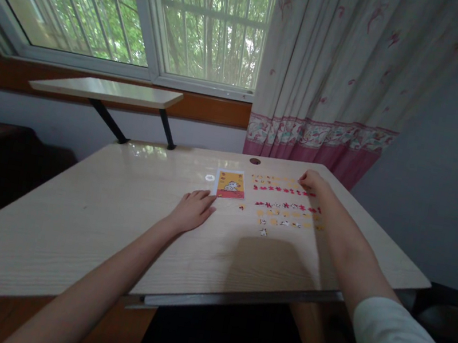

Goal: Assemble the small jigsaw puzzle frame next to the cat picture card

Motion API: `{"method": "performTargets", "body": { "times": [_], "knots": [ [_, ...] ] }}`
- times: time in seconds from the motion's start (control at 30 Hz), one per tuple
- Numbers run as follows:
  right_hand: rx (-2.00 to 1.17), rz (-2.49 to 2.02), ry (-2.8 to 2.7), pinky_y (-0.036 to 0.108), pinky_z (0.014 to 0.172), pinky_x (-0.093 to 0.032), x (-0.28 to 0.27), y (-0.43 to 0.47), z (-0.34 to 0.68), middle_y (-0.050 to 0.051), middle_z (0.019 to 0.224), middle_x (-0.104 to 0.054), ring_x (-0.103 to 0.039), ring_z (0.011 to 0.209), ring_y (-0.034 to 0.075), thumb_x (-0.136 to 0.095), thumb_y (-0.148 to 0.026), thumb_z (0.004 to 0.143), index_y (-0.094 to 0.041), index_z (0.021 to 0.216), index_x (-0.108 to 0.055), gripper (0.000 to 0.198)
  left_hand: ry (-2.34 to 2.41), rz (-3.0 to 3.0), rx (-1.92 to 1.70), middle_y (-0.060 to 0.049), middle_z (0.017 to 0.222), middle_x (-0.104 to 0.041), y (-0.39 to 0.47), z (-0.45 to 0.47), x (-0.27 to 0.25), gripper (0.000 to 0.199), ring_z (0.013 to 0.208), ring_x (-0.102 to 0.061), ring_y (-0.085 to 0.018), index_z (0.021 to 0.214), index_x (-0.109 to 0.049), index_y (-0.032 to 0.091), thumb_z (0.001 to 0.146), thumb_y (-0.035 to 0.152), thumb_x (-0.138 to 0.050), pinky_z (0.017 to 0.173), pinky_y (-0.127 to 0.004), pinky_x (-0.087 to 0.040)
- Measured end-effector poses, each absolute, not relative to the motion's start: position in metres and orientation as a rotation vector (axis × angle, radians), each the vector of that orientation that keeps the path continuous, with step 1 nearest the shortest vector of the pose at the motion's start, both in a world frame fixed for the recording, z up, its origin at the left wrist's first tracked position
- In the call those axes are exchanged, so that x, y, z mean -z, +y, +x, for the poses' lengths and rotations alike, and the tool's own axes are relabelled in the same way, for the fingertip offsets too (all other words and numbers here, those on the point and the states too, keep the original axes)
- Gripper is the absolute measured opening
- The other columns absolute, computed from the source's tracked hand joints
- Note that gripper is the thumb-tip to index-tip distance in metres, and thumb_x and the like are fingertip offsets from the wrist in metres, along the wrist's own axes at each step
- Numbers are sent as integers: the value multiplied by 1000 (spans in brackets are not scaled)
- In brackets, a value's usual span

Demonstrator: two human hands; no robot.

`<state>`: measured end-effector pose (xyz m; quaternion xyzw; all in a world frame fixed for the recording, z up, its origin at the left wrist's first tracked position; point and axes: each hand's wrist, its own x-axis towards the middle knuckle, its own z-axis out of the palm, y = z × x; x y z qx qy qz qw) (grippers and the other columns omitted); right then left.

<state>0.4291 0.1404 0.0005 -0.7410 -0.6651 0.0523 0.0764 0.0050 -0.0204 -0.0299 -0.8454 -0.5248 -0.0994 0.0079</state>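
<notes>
Head view takes in a wide pale desk (86,218) under a barred window (150,8), with a flowered curtain (336,67) hanging at the right and a small shelf (107,89) on the wall behind. On the far right part of the desk lie rows of puzzle pieces (287,204), red and yellow, sorted into loose lines but not joined as far as I can tell; one stray piece (263,232) sits apart nearer the edge. Just left of the rows lies the picture card (231,184), flat, orange and red. Left hand (192,210) rests palm down on the desk, fingers loosely together and holding nothing, its tips just beside the card's near corner. Right hand (312,180) reaches to the top rows, fingers curled down onto the pieces; whether it pinches one I cannot tell. Sorting looks well along, while assembly seems not yet begun.
</notes>
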Motion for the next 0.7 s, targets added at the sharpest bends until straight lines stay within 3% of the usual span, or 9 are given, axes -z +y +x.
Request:
{"method": "performTargets", "body": {
  "times": [0.33, 0.53, 0.6, 0.7],
  "knots": [
    [-247, -2213, -1937, 24, 65, -43, -9, 129, 422, 10, 73, -69, -60, 69, 16, -64, -16, 71, -8, 82, -71, 16, -1636, -2657, 349, -14, 130, -51, -22, 6, 28, 42, 119, -45, -29, 126, -51, 19, 90, 36, -38, 98, -45, -36],
    [-210, -1921, -1900, 24, 70, -45, -15, 108, 392, 10, 89, -69, -63, 80, 17, -59, -23, 79, -12, 107, -64, 31, -1572, -2687, 581, -12, 121, -57, -24, 10, 21, 39, 110, -51, -27, 121, -54, 18, 87, 33, -45, 93, -42, -40],
    [-293, -1777, -1889, 23, 70, -47, -17, 96, 369, 8, 91, -69, -64, 80, 15, -55, -25, 82, -15, 106, -64, 28, -1538, -2730, 774, -11, 112, -61, -24, 12, 18, 34, 104, -54, -25, 113, -59, 17, 86, 33, -45, 91, -40, -42],
    [-742, -1355, -1694, 27, 68, -49, -15, 69, 325, 9, 84, -70, -64, 73, 15, -62, -26, 76, -14, 93, -63, 21, -1571, -2780, 1087, -9, 97, -67, -26, 18, 15, 27, 91, -58, -21, 96, -66, 18, 85, 34, -46, 83, -35, -45]
  ]
}}
